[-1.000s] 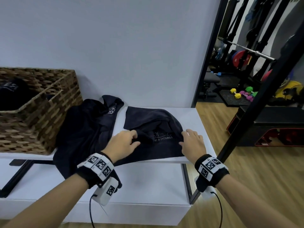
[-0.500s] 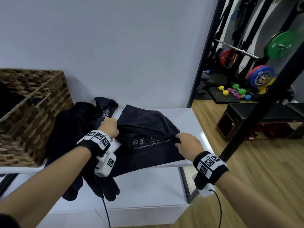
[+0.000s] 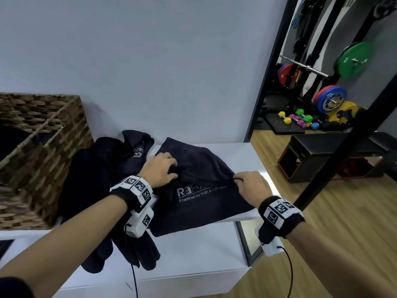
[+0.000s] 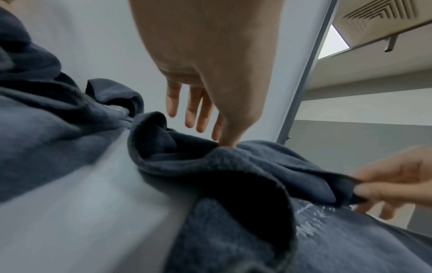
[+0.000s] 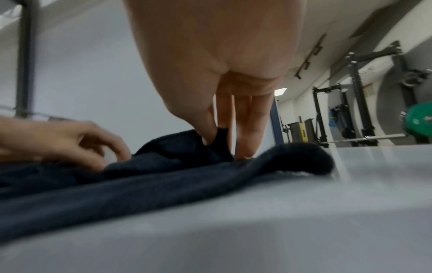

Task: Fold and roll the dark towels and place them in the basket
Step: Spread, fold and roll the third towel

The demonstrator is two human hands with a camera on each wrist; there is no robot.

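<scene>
A dark towel [image 3: 199, 203] with a white logo lies across the white bench [image 3: 242, 155], its upper part folded into a raised ridge. My left hand [image 3: 175, 168] is at the ridge's left end. In the left wrist view its thumb and forefinger [image 4: 222, 140] pinch the towel [image 4: 233, 175], and the other fingers hang straight above it. My right hand [image 3: 238, 179] pinches the ridge's right end between thumb and forefinger [image 5: 217, 144]. A second dark towel [image 3: 96, 179] lies crumpled beside the wicker basket [image 3: 43, 130], which holds something dark.
The wall runs close behind the bench. A lower white step [image 3: 193, 254] lies in front, with part of the crumpled towel hanging over it. A black slanted post [image 3: 354, 147], a black padded box [image 3: 333, 155] and gym weights stand to the right on the wood floor.
My left hand has moved right from the towel's left edge onto the fold. My right hand has stayed at the right edge and now pinches it. More of the logo shows.
</scene>
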